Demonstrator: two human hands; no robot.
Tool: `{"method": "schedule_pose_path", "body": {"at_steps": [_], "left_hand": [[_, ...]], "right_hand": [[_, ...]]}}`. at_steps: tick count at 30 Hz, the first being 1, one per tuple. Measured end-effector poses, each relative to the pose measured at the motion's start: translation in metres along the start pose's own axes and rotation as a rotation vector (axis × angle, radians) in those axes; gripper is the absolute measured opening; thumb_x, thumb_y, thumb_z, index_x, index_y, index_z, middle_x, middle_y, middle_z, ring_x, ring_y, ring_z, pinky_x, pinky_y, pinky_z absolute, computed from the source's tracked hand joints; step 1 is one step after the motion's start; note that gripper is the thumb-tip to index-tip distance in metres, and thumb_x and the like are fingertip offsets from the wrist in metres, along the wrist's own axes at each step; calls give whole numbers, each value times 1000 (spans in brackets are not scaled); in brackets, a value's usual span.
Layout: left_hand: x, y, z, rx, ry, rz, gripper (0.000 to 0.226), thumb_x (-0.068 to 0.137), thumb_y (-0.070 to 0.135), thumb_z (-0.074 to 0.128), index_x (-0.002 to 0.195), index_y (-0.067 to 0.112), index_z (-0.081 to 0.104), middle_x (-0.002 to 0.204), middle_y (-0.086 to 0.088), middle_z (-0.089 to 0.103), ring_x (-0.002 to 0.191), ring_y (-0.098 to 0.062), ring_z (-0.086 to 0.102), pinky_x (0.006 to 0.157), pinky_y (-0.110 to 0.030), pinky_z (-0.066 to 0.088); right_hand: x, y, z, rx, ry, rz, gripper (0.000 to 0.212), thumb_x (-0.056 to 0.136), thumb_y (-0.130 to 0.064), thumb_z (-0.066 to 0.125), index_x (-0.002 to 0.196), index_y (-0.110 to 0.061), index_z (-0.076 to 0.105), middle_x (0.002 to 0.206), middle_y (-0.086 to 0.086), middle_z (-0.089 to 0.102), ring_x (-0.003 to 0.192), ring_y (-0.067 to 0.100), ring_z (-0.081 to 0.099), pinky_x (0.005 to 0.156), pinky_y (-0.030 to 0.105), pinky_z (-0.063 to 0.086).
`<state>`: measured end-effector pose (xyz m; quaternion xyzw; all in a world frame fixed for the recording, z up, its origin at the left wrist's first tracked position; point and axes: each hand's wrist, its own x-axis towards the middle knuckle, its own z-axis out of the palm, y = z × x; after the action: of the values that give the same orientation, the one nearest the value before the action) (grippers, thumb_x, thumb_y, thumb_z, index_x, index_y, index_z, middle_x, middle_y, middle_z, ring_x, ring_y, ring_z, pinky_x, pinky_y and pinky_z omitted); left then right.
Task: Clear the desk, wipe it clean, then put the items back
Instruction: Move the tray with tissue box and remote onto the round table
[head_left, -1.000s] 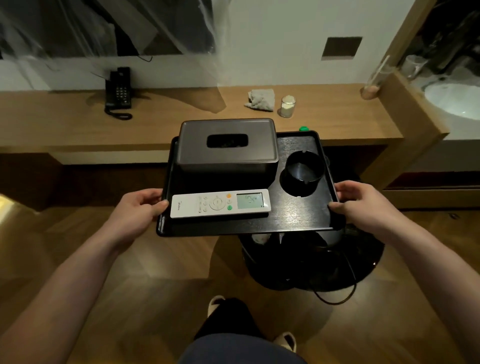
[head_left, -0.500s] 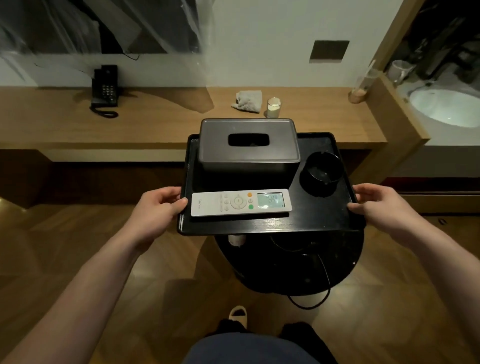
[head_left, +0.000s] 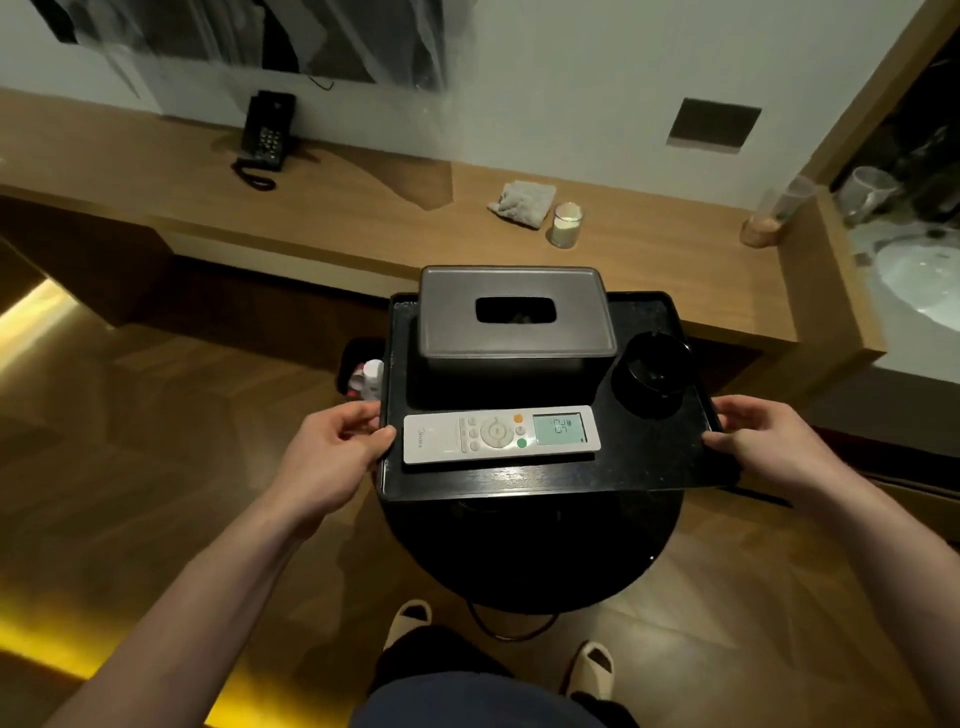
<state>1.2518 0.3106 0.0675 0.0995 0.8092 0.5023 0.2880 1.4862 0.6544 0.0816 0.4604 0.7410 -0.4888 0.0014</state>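
Observation:
I hold a black tray (head_left: 639, 470) level in front of the wooden desk (head_left: 363, 208). My left hand (head_left: 332, 457) grips its left rim and my right hand (head_left: 763, 447) grips its right rim. On the tray sit a grey tissue box (head_left: 514, 322) at the back, a white remote (head_left: 501, 434) at the front and a black ashtray (head_left: 654, 371) on the right. A crumpled grey cloth (head_left: 522, 202) and a small glass candle (head_left: 566, 224) lie on the desk behind the tray.
A black telephone (head_left: 267, 132) stands at the desk's back left. A round black stool (head_left: 530, 551) with a cable is under the tray. A glass jar (head_left: 769, 218) sits at the desk's right end, next to a washbasin (head_left: 919, 275). My slippered feet are below.
The tray has shifted right and slightly nearer the desk, still held by both hands. My view has swung left and tilted, and my feet have stepped forward.

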Motion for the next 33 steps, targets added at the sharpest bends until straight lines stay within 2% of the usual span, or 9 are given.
{"method": "schedule_pose_path", "body": {"at_steps": [5,9,11,14,17,20,22,25,33], "left_hand": [[-45,-2,90,-147,129,-92,30,97,4,67,123,17,69,104,5,72,89,-4,70,87,-22,55],[-76,-6,149,-184,143,-124,28,95,5,70,100,32,71,88,17,76,87,-1,71,82,-20,52],[-89,-9,173,-188,140,-136,25,94,8,71,100,32,71,91,13,77,89,-2,73,83,-20,55],[-104,-15,204,-165,135,-147,24,95,7,70,101,31,69,90,8,73,76,8,69,68,-7,50],[-111,-32,229,-127,91,-163,24,95,13,71,116,25,70,93,9,76,82,3,71,73,-16,51],[-117,-47,249,-147,61,-203,27,95,15,72,120,24,67,98,6,77,87,-5,74,83,-28,59],[-118,-56,265,-150,52,-214,28,94,15,73,120,24,66,103,4,75,89,-8,74,90,-35,61],[-122,-68,290,-155,47,-247,30,93,14,74,120,23,64,104,2,74,88,-8,74,90,-34,61],[-129,-90,344,-140,119,-316,27,90,10,75,112,22,64,105,-1,72,88,-12,74,89,-35,61]], "right_hand": [[35,44,-56,-83,-119,-5,33,99,-2,62,115,-31,59,109,-5,67,106,17,62,91,40,52],[55,81,-95,-145,-178,20,39,99,2,60,129,-22,59,112,-1,65,116,24,60,95,42,50],[65,98,-108,-187,-189,46,42,99,2,59,135,-19,57,115,2,63,118,27,59,98,46,50],[80,126,-121,-266,-193,82,38,100,-1,59,135,-17,60,120,7,64,111,28,63,94,51,54],[89,149,-131,-290,-176,101,40,101,-3,57,138,-18,59,121,9,65,106,31,64,85,47,55],[92,167,-140,-305,-179,131,37,103,-5,55,137,-18,60,117,11,66,106,37,65,80,45,52],[95,178,-144,-309,-179,157,32,104,-6,53,133,-18,61,114,13,68,94,35,64,74,44,51],[96,192,-149,-324,-182,170,27,106,-7,50,130,-16,60,113,15,66,81,26,59,64,34,46],[129,218,-151,-387,-274,136,27,106,-5,48,130,-10,59,109,17,65,92,30,63,72,39,50]]}}
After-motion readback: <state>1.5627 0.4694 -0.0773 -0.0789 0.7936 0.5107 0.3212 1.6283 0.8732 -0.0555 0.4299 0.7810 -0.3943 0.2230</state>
